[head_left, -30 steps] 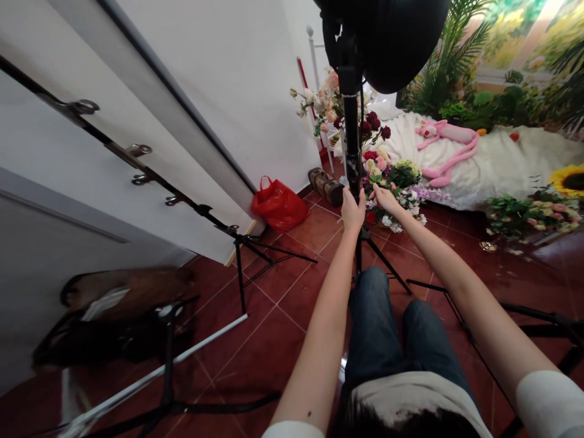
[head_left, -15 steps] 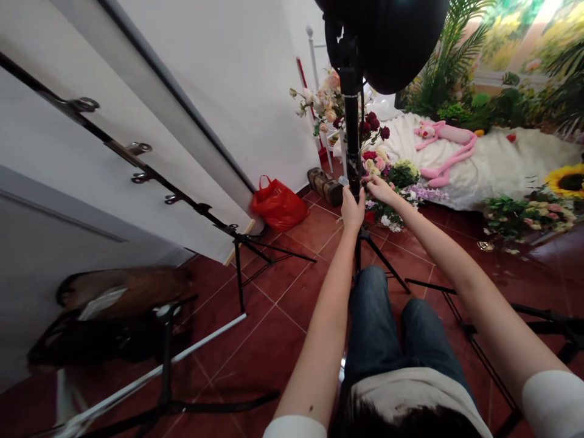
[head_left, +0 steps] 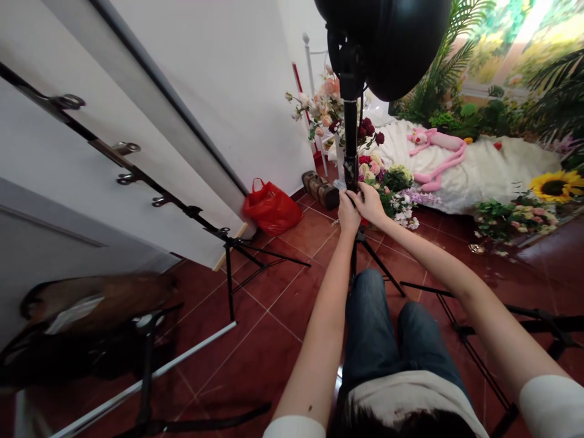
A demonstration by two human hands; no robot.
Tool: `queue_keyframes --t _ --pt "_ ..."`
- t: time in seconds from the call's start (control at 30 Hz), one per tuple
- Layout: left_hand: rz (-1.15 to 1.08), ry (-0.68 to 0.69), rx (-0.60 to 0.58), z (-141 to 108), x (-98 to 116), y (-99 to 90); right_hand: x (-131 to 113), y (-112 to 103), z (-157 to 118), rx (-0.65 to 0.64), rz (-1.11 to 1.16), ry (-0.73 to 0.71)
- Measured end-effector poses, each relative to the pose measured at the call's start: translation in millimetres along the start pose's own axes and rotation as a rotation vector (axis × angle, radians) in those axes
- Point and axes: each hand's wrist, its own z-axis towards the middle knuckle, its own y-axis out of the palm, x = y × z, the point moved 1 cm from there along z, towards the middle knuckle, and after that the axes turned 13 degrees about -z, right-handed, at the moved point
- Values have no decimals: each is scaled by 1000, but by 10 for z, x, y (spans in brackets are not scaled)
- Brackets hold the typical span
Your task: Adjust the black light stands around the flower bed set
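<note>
A black light stand (head_left: 350,131) rises upright before my knees, with a large dark lamp head (head_left: 387,52) on top. My left hand (head_left: 349,214) is wrapped round the stand's pole below a collar. My right hand (head_left: 370,204) is closed on the same pole from the right, its fingers meeting the thumb of my left hand. What lies under the fingers is hidden. A small pale, translucent piece (head_left: 338,184) shows just beside the pole, above my left hand. Under my hands the stand's black legs (head_left: 381,264) spread on the red tiles.
At left, a black stand with clips (head_left: 159,188) leans across a white wall. A red plastic bag (head_left: 272,207) sits by the corner. Artificial flowers (head_left: 404,198) and a pink plush toy (head_left: 440,143) are behind the stand. More tripod legs (head_left: 469,328) stretch out at right.
My right hand has moved down and left along the pole, from above my left hand to against it. The camera view has shifted slightly.
</note>
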Motion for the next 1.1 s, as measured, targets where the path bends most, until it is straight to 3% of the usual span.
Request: queue_keyframes --t 0.17,0.27,0.53,0.67,0.93,1.1 --pt "36 -21 -24 2 -35 -5 -135 -5 -5 139 121 137" --pt "20 16 -51 -11 -66 -13 -209 -75 99 167 193 138" --pt "-29 81 19 -19 -84 27 -461 -559 741 303 267 -126" --pt "-15 113 56 -15 -95 53 -479 -631 848 307 236 -202" --pt "23 124 76 1 -153 73 -366 -683 747 237 232 -162" --pt "27 126 77 10 -170 80 95 -579 317 88 28 -167"
